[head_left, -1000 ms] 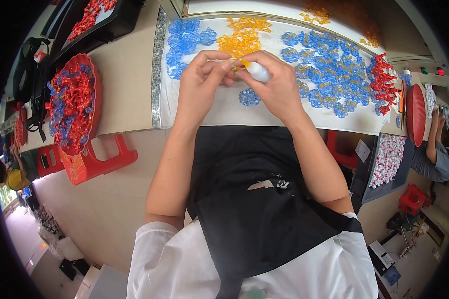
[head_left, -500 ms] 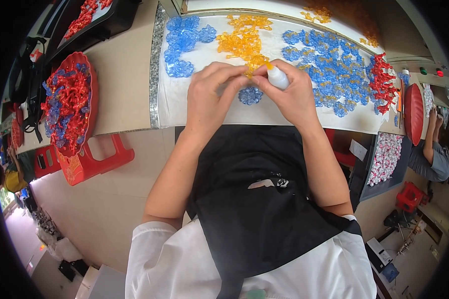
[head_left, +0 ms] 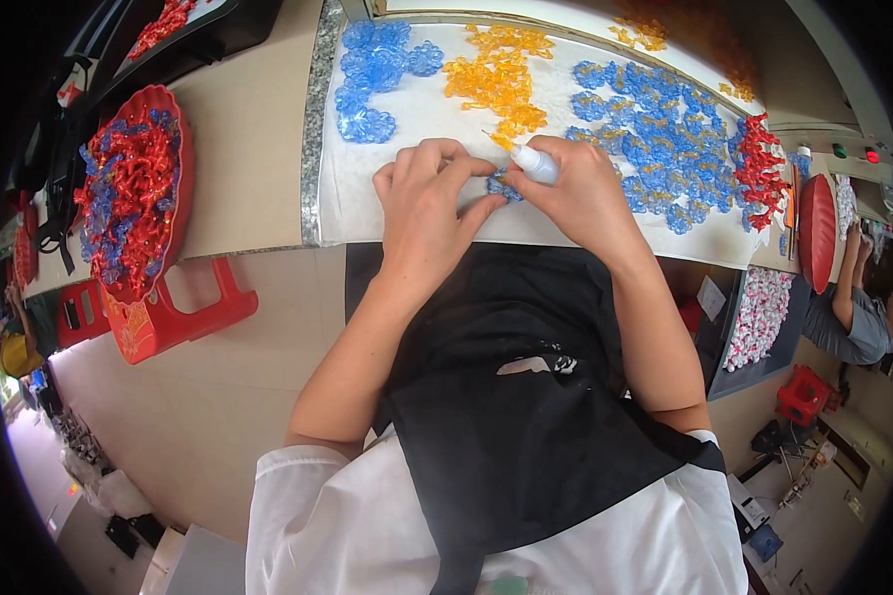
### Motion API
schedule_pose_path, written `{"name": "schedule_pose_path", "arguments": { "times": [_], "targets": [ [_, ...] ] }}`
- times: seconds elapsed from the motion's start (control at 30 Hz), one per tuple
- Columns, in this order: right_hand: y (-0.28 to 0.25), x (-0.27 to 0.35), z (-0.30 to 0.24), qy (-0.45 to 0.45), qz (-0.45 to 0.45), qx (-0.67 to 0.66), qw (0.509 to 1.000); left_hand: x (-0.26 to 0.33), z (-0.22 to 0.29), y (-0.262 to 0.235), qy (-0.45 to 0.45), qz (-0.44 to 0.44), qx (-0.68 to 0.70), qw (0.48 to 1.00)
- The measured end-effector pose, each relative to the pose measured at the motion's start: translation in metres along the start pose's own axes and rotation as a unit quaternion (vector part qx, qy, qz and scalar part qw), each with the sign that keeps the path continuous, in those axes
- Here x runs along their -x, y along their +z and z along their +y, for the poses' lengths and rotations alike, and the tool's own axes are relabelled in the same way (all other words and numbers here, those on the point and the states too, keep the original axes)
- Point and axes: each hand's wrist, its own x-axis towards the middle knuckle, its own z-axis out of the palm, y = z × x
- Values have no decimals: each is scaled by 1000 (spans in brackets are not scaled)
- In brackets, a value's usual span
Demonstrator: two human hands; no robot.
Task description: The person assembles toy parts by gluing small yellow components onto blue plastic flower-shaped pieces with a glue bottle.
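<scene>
A translucent blue plastic flower (head_left: 506,188) lies on the white cloth in front of me, mostly covered by my fingers. The thumb and forefinger of my left hand (head_left: 432,193) close round its left side. My right hand (head_left: 580,193) grips a small white squeeze bottle (head_left: 534,164) with an orange nozzle pointing up and left. Its thumb and fingertip also press at the flower, where a bit of orange shows between the fingertips. Beyond my hands is a heap of translucent orange pieces (head_left: 501,74).
Blue flowers (head_left: 372,74) lie at the back left. Rows of blue flowers with orange pieces (head_left: 655,139) cover the cloth's right side, beside red branch-like pieces (head_left: 759,169). Left stands a red scalloped tray (head_left: 184,178) of red and blue pieces. A co-worker's arm (head_left: 848,278) shows far right.
Both hands have come down from the near end of the orange heap onto the blue flower. The bottle stays in my right hand, and the view has shifted slightly.
</scene>
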Motion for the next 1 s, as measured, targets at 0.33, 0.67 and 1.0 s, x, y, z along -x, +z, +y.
{"name": "schedule_pose_path", "arguments": {
  "times": [0.33,0.67,1.0],
  "targets": [
    [1,0,-1,-25,-6,25,999,0,-1,2,-1,9,3,1000],
    [4,1,-1,-21,2,20,1000,0,-1,3,6,15,4,1000],
    [7,2,-7,-28,19,39,999,0,-2,3,16,14,-2,1000]
  ]
}}
